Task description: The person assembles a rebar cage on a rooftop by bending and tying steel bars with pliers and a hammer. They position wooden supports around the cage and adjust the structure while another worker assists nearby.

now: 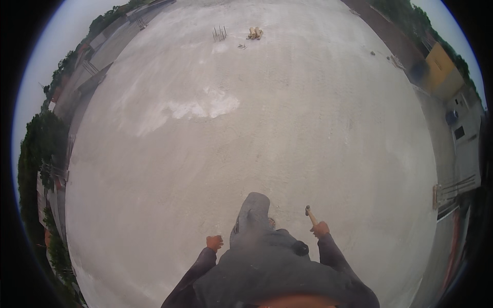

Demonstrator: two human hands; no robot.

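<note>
My right hand (320, 229) is wrapped round the wooden handle of a hammer (312, 217). The hammer's dark head points up and away from me, above the concrete slab (318, 128). On the other side of my body, my left hand (214, 243) hangs low with its fingers curled closed. Whether anything small is inside that hand cannot be made out. One bent leg in grey trousers (252, 208) shows between my hands, stepping forward.
Upright rebar stubs (220, 34) rise from the slab far ahead, beside a small pile of wooden pieces (254, 33). Small debris (242, 46) lies near them. More rebar (457, 186) sticks out past the right edge. A yellow wall (442, 69) stands beyond.
</note>
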